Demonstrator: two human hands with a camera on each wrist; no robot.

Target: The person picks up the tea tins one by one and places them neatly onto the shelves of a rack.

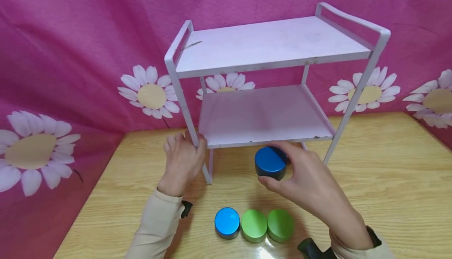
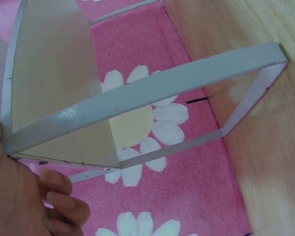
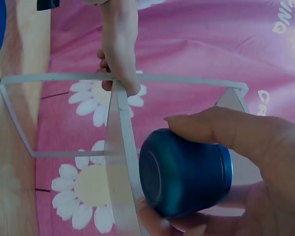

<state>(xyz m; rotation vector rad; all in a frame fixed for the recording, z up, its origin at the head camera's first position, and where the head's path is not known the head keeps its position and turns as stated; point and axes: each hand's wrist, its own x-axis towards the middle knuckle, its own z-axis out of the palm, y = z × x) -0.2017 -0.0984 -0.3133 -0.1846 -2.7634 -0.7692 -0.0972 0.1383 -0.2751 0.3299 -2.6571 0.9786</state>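
Note:
My right hand pinches a blue round tin between thumb and fingers, just in front of the lower shelf's front edge. In the right wrist view the tin is lifted off the table, its rounded base showing. My left hand grips the white two-tier rack at its left front leg, level with the lower shelf. In the left wrist view the left hand's fingers curl at that shelf corner. On the table, a second blue tin stands beside a green tin and another green tin.
The rack stands on a wood-grain table, its lower shelf bare. Raised side rails edge the top tier. Behind hangs a pink cloth printed with large white daisies.

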